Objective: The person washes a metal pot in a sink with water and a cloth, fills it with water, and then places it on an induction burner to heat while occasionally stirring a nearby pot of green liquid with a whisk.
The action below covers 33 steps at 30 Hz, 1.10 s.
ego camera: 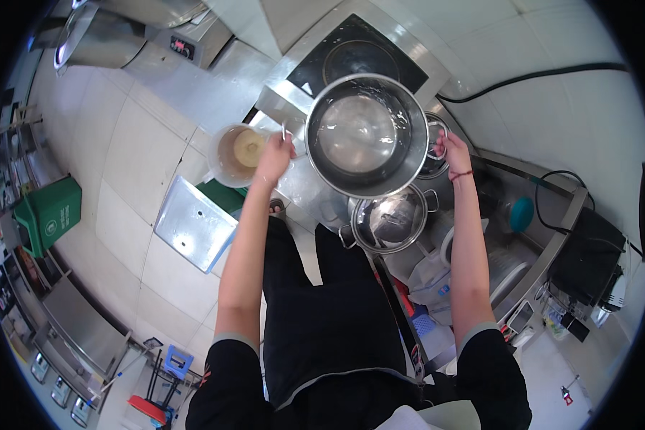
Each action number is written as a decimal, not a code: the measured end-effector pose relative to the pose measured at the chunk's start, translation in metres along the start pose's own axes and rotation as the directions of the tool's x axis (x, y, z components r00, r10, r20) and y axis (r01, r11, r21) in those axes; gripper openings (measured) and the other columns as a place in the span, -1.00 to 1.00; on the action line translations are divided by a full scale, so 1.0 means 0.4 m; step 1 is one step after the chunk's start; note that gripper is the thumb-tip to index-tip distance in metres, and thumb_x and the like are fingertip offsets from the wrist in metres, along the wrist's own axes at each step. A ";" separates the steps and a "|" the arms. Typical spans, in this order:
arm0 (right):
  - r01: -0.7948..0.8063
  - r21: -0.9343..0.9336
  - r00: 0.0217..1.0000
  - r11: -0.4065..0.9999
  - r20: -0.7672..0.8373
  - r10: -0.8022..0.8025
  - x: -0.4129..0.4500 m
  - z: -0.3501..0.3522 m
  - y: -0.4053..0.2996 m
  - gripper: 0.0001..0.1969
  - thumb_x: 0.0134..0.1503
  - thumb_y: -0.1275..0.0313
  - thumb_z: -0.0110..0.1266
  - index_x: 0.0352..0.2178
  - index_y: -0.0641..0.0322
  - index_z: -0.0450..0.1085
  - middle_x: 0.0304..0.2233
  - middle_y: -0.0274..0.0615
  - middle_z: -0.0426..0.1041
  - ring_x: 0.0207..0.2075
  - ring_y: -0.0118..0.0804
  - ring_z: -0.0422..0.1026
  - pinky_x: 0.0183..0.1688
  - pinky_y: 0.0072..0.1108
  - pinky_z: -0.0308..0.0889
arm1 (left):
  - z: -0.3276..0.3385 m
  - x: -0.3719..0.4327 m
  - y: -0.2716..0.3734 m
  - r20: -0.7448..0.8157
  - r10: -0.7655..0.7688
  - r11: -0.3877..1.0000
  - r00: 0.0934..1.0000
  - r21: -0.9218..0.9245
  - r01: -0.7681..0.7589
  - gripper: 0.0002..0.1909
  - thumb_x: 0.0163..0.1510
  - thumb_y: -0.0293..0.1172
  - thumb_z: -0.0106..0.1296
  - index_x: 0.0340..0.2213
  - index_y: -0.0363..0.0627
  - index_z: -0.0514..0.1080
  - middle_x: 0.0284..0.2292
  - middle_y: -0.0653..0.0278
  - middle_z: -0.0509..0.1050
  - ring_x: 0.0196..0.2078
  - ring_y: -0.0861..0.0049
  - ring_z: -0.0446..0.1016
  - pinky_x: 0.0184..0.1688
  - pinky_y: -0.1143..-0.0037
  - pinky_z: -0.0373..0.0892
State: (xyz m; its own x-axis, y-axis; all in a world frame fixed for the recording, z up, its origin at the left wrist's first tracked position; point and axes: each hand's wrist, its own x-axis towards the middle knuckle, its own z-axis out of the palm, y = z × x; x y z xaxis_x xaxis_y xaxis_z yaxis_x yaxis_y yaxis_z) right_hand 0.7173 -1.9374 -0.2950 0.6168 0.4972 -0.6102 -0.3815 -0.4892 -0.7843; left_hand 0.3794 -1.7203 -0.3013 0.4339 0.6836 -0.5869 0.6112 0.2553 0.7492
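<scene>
A large stainless steel pot (pixel 366 134) is held up between my two hands, in front of an induction cooktop (pixel 360 48). My left hand (pixel 280 156) grips its left loop handle, and my right hand (pixel 452 150) grips the right one. Its inside looks wet, with what seems to be clear liquid at the bottom. Below its lower rim stands a smaller lidded steel pot (pixel 391 220). Another round lid or pot (pixel 434 161) shows partly behind the right handle. Beside my left hand is a translucent plastic pitcher (pixel 224 156) with something pale yellow in it.
A steel sink (pixel 556 236) on the right holds white cloth bags (pixel 430 279) and containers. A black cable (pixel 526 80) runs along the wall. At left are a metal tray-like surface (pixel 193 226) and a green bin (pixel 53 215). A tall steel pot (pixel 99 37) stands upper left.
</scene>
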 end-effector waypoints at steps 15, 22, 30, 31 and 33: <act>-0.054 0.298 0.978 0.953 -0.178 0.111 0.149 0.082 -0.079 -0.86 -0.01 0.57 -0.23 -0.36 0.39 0.19 -0.56 -0.23 0.29 -0.55 -0.31 0.39 -0.56 -0.61 0.30 | -0.016 0.316 0.351 -0.067 0.210 0.839 0.975 -0.500 -0.215 -0.35 0.01 -0.20 -0.25 0.00 -0.32 -0.23 0.05 0.03 -0.17 0.12 0.38 -0.25 0.09 0.51 -0.28; 0.040 0.404 0.979 0.914 -0.200 0.046 0.111 0.108 -0.043 -0.85 0.02 0.44 -0.18 -0.50 0.36 0.18 -0.60 -0.24 0.24 -0.60 -0.33 0.37 -0.63 -0.64 0.23 | 0.018 0.082 -0.039 -0.219 -0.009 0.998 0.976 0.056 0.022 -0.57 0.00 -0.12 -0.29 -0.26 -0.26 0.25 -0.30 0.21 0.32 -0.26 0.47 0.25 -0.20 0.50 0.15; 0.406 -0.365 0.905 0.838 0.029 -0.425 -0.116 0.294 0.239 -0.86 -0.02 0.40 -0.18 -0.44 0.26 0.21 -0.49 -0.15 0.27 -0.41 -0.29 0.29 -0.35 -0.53 0.20 | 0.129 -0.578 -0.643 -0.062 -0.841 0.429 0.538 0.532 0.730 -0.40 -0.10 -0.06 -0.19 -0.20 -0.43 0.17 -0.21 -0.17 0.24 -0.11 0.09 0.20 -0.10 0.36 0.16; 0.312 -0.408 0.939 0.858 0.270 -0.213 -0.118 0.314 0.337 -0.81 -0.08 0.46 -0.15 -0.36 0.27 0.19 -0.33 -0.05 0.26 -0.32 -0.14 0.27 -0.26 -0.49 0.19 | 0.150 -0.608 -0.603 -0.056 -0.870 0.404 0.490 0.489 0.773 -0.41 -0.09 -0.05 -0.21 -0.20 -0.42 0.17 -0.19 -0.17 0.22 -0.10 0.09 0.19 -0.10 0.36 0.16; 0.565 -0.712 0.818 0.418 0.551 -0.168 -0.175 0.427 0.379 -0.72 -0.11 0.50 -0.18 -0.28 0.27 0.14 -0.07 0.01 0.08 -0.24 -0.08 0.26 -0.23 -0.49 0.22 | 0.178 -0.676 -0.616 -0.172 -0.851 0.431 0.496 0.310 0.847 -0.42 -0.09 -0.07 -0.20 -0.20 -0.41 0.17 -0.18 -0.16 0.21 -0.12 0.08 0.21 -0.11 0.36 0.17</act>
State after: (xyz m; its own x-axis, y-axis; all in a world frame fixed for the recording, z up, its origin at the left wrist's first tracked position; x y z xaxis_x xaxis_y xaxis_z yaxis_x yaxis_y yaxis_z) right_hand 0.4988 -1.9241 -0.3903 0.1892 0.8832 -0.4292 0.6788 -0.4334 -0.5927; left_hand 0.1586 -2.0166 -0.3489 -0.4188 0.2394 -0.8760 0.8365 0.4770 -0.2695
